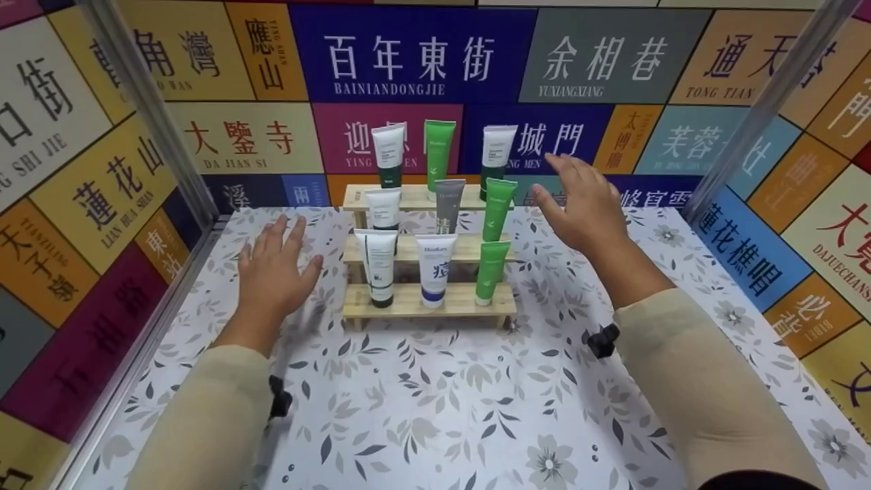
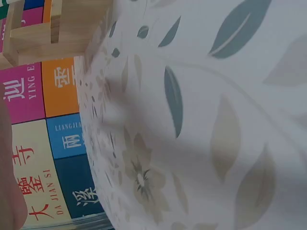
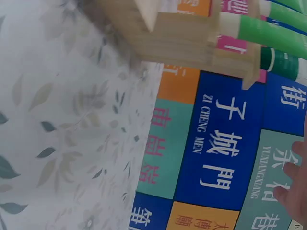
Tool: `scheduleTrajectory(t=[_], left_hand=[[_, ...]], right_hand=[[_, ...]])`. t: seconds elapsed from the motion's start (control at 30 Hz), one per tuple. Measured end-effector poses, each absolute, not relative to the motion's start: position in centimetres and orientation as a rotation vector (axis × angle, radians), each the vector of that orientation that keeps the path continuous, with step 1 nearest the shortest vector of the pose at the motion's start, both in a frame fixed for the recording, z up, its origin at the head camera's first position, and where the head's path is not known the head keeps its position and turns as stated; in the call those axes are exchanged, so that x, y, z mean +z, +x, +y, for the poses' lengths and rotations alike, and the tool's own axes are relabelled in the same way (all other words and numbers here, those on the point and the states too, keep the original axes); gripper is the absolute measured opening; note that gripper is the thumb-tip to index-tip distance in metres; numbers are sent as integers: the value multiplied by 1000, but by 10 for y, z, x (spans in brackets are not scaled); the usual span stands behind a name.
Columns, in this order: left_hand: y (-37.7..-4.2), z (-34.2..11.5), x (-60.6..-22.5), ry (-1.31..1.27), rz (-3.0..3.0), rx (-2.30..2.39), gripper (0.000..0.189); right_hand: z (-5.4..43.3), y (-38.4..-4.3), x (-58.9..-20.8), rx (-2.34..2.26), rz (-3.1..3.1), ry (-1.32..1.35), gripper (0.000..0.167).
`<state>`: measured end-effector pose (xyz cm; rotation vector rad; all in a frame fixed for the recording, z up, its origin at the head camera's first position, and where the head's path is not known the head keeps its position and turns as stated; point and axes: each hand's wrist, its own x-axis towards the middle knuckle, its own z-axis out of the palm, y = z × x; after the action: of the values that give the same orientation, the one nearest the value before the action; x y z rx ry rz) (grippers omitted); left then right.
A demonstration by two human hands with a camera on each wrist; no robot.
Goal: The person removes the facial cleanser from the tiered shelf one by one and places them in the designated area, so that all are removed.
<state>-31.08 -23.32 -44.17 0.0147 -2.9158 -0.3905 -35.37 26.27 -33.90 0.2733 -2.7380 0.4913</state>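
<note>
A three-step wooden rack [image 1: 429, 310] carries upright squeeze tubes. Its front step holds a white tube with a dark cap [image 1: 380, 265], a white tube with a blue base [image 1: 435, 258] and a green tube [image 1: 491, 272]. On the middle step are a white tube [image 1: 384, 207], a grey tube [image 1: 450, 204] and a green tube [image 1: 500, 209]. Two white-and-dark-green tubes [image 1: 389, 151] flank a green tube [image 1: 439, 153] on top. Left of the rack, my left hand [image 1: 275, 272] hovers with fingers spread, holding nothing. My right hand [image 1: 586, 204] is raised to the right, empty, fingers extended.
The rack stands on a table covered in white leaf-and-flower cloth [image 1: 435, 395]. Behind and at both sides rise panels of coloured tiles with Chinese lettering [image 1: 415, 54]. Metal posts [image 1: 755, 102] mark the back corners. A black wrist device [image 1: 602, 340] sits at the right sleeve.
</note>
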Motion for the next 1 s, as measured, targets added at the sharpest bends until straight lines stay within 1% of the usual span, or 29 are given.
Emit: scheduleTrajectory(t=[0.17,0.3,0.47,0.67,0.87,1.0], left_hand=[[-302,-228,-456,18,-2851,-627,78],[-296,-221,-465,23,-2866,-841,77],[-293,-212,-473,37,-2823,-1230,74],[-286,-201,-483,58,-2686,-1640,71],[-278,-192,-489,137,-2588,-1831,69],[-272,-187,-491,128,-2520,-1991,68]], right_hand=[[258,-355,-329,712,-2686,301,69],[256,-356,-320,869,-2648,297,68],[252,-361,-307,1088,-2589,308,70],[246,-367,-298,1338,-2536,290,64],[244,-374,-290,1448,-2471,327,59],[242,-380,-284,1477,-2456,348,57]])
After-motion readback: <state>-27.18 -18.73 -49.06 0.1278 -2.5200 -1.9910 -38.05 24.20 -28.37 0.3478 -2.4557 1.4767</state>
